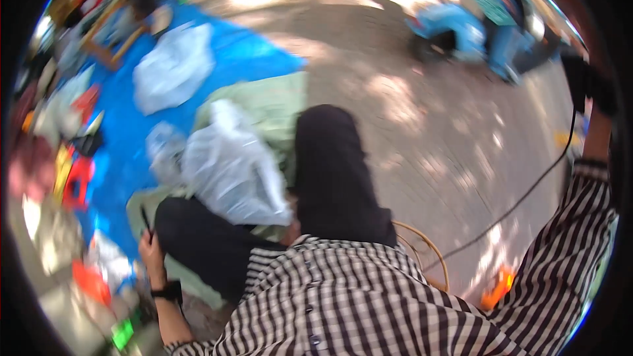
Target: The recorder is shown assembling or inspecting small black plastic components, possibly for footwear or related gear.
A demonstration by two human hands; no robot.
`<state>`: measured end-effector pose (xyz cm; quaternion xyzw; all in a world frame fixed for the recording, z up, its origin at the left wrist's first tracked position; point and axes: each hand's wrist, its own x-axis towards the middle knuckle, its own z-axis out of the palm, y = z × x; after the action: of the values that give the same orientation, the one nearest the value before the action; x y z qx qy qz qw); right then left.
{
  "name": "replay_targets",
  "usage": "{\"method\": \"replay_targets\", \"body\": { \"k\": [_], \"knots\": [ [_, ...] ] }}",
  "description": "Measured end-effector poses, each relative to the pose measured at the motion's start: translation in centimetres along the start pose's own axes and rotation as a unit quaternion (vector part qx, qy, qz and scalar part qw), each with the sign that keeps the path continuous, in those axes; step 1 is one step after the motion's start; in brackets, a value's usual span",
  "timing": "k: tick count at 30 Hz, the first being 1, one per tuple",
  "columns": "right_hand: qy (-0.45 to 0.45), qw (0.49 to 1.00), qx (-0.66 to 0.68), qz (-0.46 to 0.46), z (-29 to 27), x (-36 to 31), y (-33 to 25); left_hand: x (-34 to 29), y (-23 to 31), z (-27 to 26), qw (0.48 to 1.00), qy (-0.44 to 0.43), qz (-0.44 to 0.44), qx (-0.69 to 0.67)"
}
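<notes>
Presently: one left hand point(152, 254), fingers together and clamped on a slim dark tool point(145, 216), which stands nearly upright above the grip, just beside the folded left knee, with pale green sheeting behind it. One right hand point(572, 1), raised to the upper right rim, blurred; whether its fingers are apart or together, I cannot tell, nor whether it holds anything. Dark wristbands, two, one per arm; a black cable point(514, 209) hangs in a curve from near the right one. Translucent white plastic bag point(234, 166), one, crumpled, lying against the legs between the knees. Smaller clear bag point(165, 151), one, just beside it to the left. Further pale bag point(175, 66), one, on the blue tarp point(125, 142). Pale green sheeting point(264, 100), partly under the large bag. Red item point(79, 181), blurred, at the tarp's left edge. Tan hoops point(440, 255), beside the right hip. Orange item point(498, 287), blurred, on the ground near the right sleeve.
</notes>
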<state>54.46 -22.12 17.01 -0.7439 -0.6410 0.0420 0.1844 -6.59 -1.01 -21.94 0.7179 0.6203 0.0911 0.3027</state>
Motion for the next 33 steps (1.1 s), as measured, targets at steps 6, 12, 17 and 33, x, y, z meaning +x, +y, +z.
{"method": "replay_targets", "body": {
  "k": [6,12,17,33],
  "knots": [
    [-0.216,0.962,0.091,-0.138,19.1,5.8,-7.5,-5.7,7.8,-5.6,0.980,0.105,0.040,-0.164],
    [-0.316,0.915,0.180,-0.175,35.3,14.4,-14.0,-8.8,13.3,-5.6,0.962,0.032,0.015,-0.271],
    [-0.332,0.917,0.204,-0.091,48.0,18.9,-20.4,-9.1,13.9,-8.9,0.656,-0.110,-0.032,-0.746],
    [-0.145,0.939,0.311,0.016,73.1,17.9,-16.7,1.5,11.0,-7.9,0.577,0.004,-0.095,-0.811]
  ]
}}
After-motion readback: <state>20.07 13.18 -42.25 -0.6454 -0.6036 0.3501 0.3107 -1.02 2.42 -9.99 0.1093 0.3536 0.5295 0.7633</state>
